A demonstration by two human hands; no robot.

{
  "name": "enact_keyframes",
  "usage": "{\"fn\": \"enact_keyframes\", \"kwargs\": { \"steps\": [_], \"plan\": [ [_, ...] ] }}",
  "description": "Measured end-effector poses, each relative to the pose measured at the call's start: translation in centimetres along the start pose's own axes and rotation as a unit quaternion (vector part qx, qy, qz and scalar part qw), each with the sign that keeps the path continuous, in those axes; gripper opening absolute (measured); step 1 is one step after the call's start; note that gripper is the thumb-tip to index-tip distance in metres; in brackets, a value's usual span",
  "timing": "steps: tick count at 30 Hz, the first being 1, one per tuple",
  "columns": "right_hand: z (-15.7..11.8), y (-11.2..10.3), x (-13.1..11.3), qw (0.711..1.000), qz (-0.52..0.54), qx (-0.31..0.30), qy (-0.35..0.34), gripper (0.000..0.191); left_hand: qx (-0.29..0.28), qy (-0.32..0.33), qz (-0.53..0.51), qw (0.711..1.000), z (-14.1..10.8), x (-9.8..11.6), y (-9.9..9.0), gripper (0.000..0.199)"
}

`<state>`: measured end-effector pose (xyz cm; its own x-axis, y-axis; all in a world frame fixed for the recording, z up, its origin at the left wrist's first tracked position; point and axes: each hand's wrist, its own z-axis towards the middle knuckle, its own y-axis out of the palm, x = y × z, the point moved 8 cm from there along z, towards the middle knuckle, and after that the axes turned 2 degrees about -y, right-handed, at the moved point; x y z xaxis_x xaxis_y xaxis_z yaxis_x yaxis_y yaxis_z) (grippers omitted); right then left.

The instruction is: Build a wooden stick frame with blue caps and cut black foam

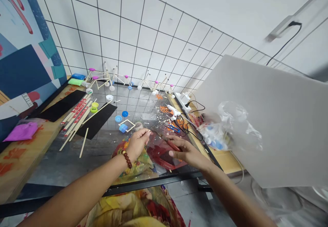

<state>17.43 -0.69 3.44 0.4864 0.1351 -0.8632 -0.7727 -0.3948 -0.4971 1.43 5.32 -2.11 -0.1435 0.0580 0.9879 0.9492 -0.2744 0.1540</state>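
Observation:
My left hand [137, 143], with a beaded bracelet on its wrist, is closed in a pinch on a small pale piece, perhaps a stick end. My right hand [189, 152] grips red-handled pliers [173, 145], their dark jaws pointing left toward my left fingertips. Whether the jaws touch the pale piece, I cannot tell. Just beyond my left hand lie a bent frame of wooden sticks on a blue bottle cap [123, 128] and a small clear cup [138, 126]. A blue utility knife [174, 128] rests beyond my right hand among white crumbs.
Wooden chopsticks [77, 117], some in red-printed wrappers, lie left on black sheets. Several stick-and-cap models [112, 80] stand along the back by a wire grid. A white glue gun [173, 111] with its cord, a power strip [183, 100] and plastic bags [215, 135] are right.

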Motion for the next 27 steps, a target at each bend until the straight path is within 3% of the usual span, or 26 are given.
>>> {"fn": "enact_keyframes", "kwargs": {
  "steps": [9,18,22,24,27],
  "plan": [
    [-0.1,0.5,-0.1,1.0,-0.018,-0.02,-0.007,0.035,-0.011,-0.011,-0.011,1.0,0.3,-0.9,0.2,0.031],
    [-0.1,0.7,-0.3,0.999,-0.051,0.018,-0.001,0.017,-0.003,-0.037,-0.013,0.999,0.1,-0.9,0.1,0.03],
    [-0.1,-0.2,0.9,0.994,-0.033,0.102,0.029,0.041,0.007,-0.032,-0.016,0.999,0.1,-0.8,-0.2,0.03],
    [0.0,0.0,0.9,0.995,-0.038,0.09,0.027,0.047,0.006,-0.023,-0.014,1.0,0.0,-0.6,-0.2,0.03],
    [0.2,0.5,0.4,0.993,-0.103,0.042,0.028,0.024,-0.001,-0.008,-0.012,1.0,-0.1,-0.3,-0.1,0.031]
  ]
}}
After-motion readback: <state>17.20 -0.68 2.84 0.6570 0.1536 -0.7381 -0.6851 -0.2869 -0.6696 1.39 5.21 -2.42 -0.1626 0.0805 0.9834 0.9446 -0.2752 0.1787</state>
